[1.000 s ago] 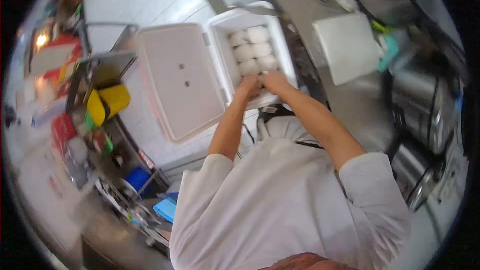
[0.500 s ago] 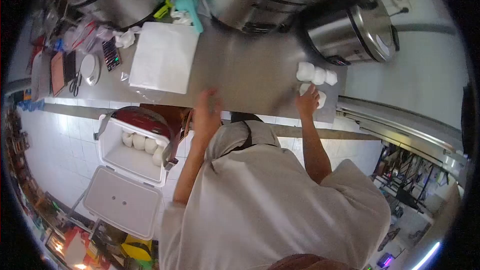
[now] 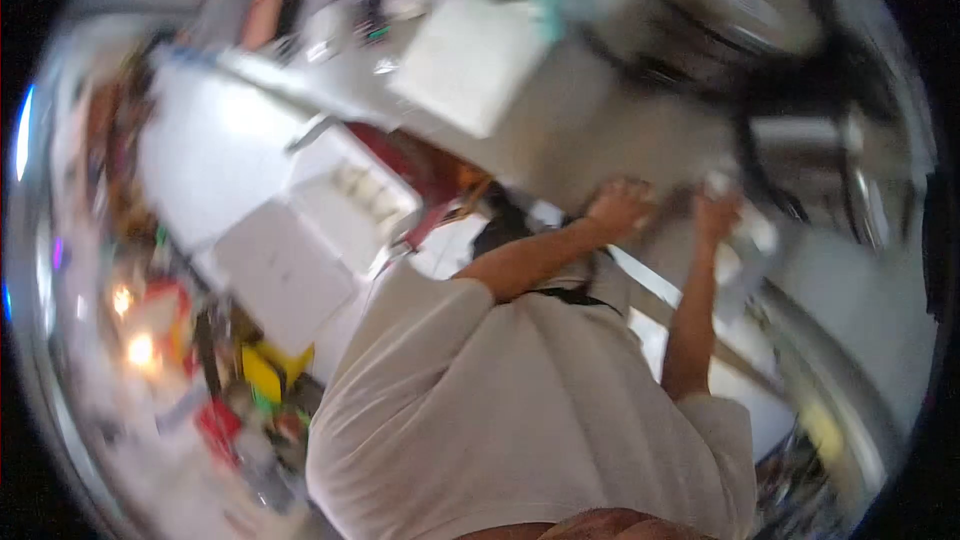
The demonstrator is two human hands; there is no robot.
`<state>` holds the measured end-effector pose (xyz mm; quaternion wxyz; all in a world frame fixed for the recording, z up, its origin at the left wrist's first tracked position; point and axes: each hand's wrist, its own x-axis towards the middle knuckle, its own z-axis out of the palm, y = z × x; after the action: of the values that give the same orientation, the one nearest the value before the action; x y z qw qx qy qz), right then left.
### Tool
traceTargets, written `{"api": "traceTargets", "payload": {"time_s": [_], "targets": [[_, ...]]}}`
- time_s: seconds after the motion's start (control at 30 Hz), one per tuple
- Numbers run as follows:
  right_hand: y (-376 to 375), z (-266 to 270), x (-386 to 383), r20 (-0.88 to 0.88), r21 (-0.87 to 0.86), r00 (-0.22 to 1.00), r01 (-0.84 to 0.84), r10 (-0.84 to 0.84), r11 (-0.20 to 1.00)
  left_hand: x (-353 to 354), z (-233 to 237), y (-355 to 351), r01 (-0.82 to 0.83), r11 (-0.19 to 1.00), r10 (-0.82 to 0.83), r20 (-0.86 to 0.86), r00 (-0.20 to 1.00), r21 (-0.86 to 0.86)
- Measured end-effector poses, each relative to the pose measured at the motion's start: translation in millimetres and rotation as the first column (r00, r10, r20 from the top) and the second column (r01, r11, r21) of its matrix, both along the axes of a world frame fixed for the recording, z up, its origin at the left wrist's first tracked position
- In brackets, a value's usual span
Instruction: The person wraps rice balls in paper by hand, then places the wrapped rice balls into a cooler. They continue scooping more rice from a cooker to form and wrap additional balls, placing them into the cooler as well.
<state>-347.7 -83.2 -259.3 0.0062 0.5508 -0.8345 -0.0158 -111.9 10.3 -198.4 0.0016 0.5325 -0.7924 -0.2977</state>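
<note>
The view is smeared by motion. My left hand is over the metal worktop, left of my right hand; blur hides how far its fingers are bent and whether anything is in them. A small white lump shows at the fingertips of my right hand, whose fingers look closed on it. More white lumps lie on the worktop just right of that hand, near the edge.
Large steel pots stand along the back. A white sheet or board lies on the worktop. Below, an open white cooler box holds pale round pieces, its lid hanging open.
The view has swung round, so the worktop now slants down to the right. My left hand has moved across, close to my right hand. A lump now shows at my right fingertips.
</note>
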Motion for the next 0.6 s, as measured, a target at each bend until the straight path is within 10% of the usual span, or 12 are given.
{"api": "traceTargets", "payload": {"time_s": [0.07, 0.2, 0.27, 0.33, 0.43, 0.5, 0.53, 0.6], "targets": [[-14, 40, 20, 0.238, -0.042, 0.916, -0.323, 0.324, 0.945, 65, 21, 19, -0.264, 0.926, 0.340, -0.295, 0.893, 0.270], [-7, 29, 93, 0.140, 0.048, 0.850, -0.519, 0.508, 0.854, 215, 116, 86, -0.337, 0.545, 0.837, -0.479, 0.263, 0.768], [0, 28, 122, 0.210, 0.119, 0.807, -0.582, 0.552, 0.805, 283, 109, 155, -0.485, 0.615, 0.737, -0.671, 0.074, 0.622], [7, 25, 164, 0.514, 0.125, 0.729, -0.585, 0.452, 0.802, 342, 115, 216, -0.595, 0.420, 0.770, -0.616, -0.167, 0.685], [38, 50, 283, 0.802, 0.058, 0.446, -0.720, 0.397, 0.692, 412, 25, 273, -0.968, 0.004, 0.907, -0.409, -0.103, 0.252], [92, 146, 420, 0.879, 0.005, 0.215, -0.897, 0.425, 0.443, 439, -21, 281, -0.995, -0.102, 0.981, -0.164, -0.099, -0.015], [115, 159, 472, 0.817, -0.255, -0.101, -0.946, 0.568, 0.198, 443, -38, 280, -0.988, -0.156, 0.978, -0.137, -0.156, 0.014], [167, 165, 560, 0.655, -0.355, -0.339, -0.927, 0.675, -0.121, 440, -73, 264, -0.962, -0.264, 0.960, -0.081, -0.269, 0.065]]}}
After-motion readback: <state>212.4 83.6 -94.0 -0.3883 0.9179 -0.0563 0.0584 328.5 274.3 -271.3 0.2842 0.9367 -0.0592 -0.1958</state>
